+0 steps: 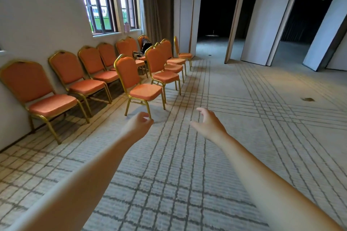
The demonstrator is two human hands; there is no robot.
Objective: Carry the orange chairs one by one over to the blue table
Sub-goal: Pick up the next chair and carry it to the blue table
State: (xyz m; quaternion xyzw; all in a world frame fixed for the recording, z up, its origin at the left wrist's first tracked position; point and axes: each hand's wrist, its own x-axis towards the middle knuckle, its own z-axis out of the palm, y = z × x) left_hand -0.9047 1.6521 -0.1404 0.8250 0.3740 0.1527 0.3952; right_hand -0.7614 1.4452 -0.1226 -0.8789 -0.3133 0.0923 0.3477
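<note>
Several orange chairs with gold frames stand in two rows along the left wall. The nearest chair of the front row faces right, just beyond my hands. Both my arms reach forward over the carpet. My left hand hangs with loosely curled fingers and holds nothing, a little short of that chair's front leg. My right hand is also empty, fingers relaxed and slightly bent, to the right of the chair. No blue table is in view.
A row of chairs lines the white wall under the windows. A dark bag sits on a far chair. Folding partition panels stand at the right, with a dark room behind. Patterned carpet spreads ahead and right.
</note>
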